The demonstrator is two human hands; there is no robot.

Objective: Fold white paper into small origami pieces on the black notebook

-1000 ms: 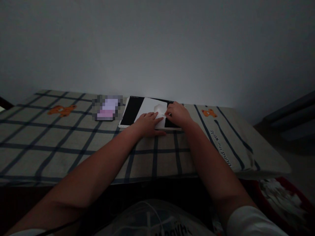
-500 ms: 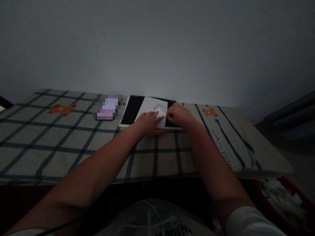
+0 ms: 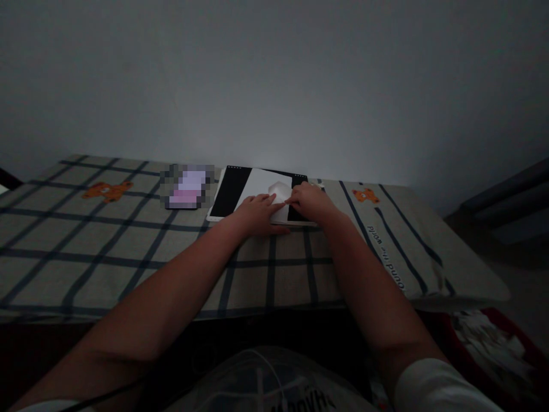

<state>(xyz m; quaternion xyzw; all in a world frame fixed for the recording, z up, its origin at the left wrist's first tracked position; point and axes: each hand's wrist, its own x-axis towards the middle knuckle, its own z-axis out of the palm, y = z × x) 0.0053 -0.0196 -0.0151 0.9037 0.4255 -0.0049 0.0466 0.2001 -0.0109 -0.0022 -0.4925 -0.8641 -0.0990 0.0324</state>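
Note:
A small folded piece of pale paper (image 3: 278,190) lies on a white sheet (image 3: 256,182). Under both is a dark, flat pad or calendar (image 3: 225,193) with white edges and punched holes along its far side. My left hand (image 3: 258,214) rests flat over the sheet, fingers spread, its fingertips against the near part of the folded paper. From the right, my right hand (image 3: 309,201) pinches at the paper's near right corner, with its fingertips almost meeting my left fingers. What lies between the right fingertips is largely hidden.
A phone (image 3: 187,190) with a lit, blurred screen lies left of the pad. The checked cloth (image 3: 141,240) with bear pictures covers the table. A pale wall (image 3: 274,86) rises behind. A red container (image 3: 506,337) holding crumpled things stands low at the right.
My right fingers have shifted slightly left along the paper's near edge and look straighter. My left hand stays in nearly the same place.

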